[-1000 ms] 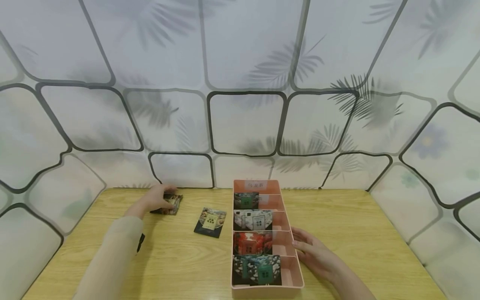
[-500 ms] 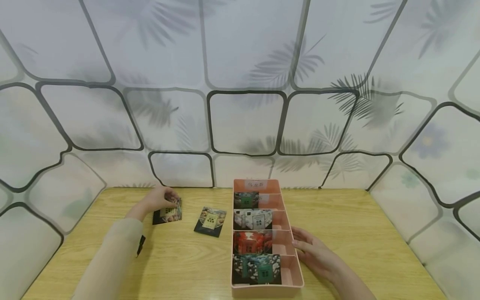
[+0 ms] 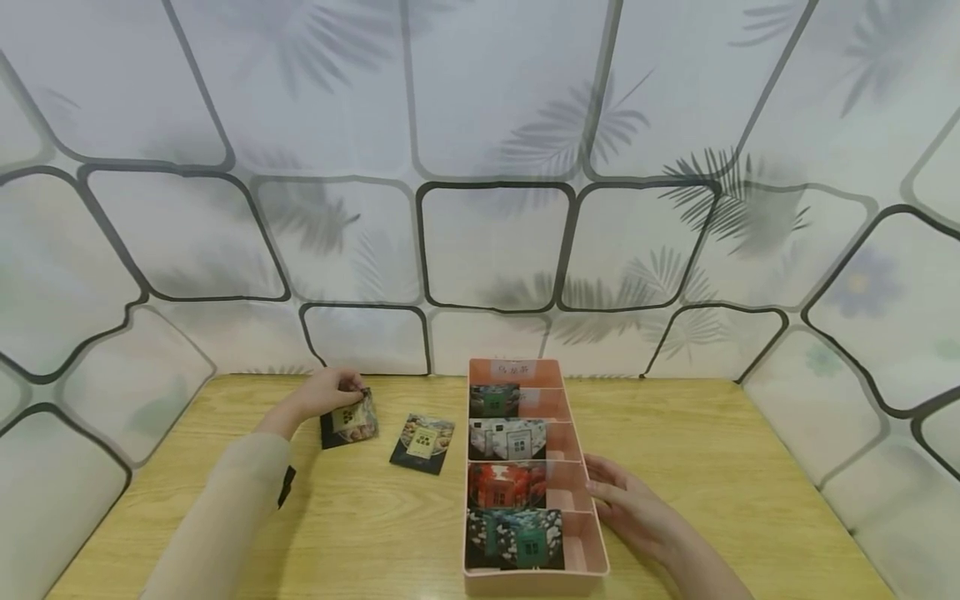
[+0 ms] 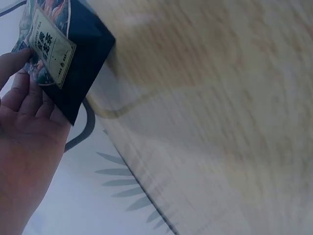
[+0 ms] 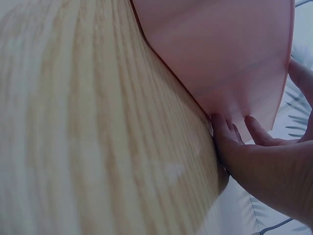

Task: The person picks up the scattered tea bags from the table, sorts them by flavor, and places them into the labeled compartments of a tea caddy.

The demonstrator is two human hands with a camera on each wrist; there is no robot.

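Observation:
My left hand pinches a dark tea sachet with a yellow label, thumb in front and fingers behind, as the left wrist view shows for the sachet. A second sachet with the same kind of label lies flat on the table, between that hand and the pink divided box. My right hand rests against the box's right side. In the right wrist view, its fingertips touch the pink wall, and the thumb is up near the rim.
Sachets stand in the box's compartments: dark green ones in front, then red, white and green. A paper label shows in the rearmost compartment. A patterned curtain encloses the wooden table.
My left hand has lifted the sachet at the back left, tilted it up and moved it slightly right. The right hand, the box and the other sachet stay in place.

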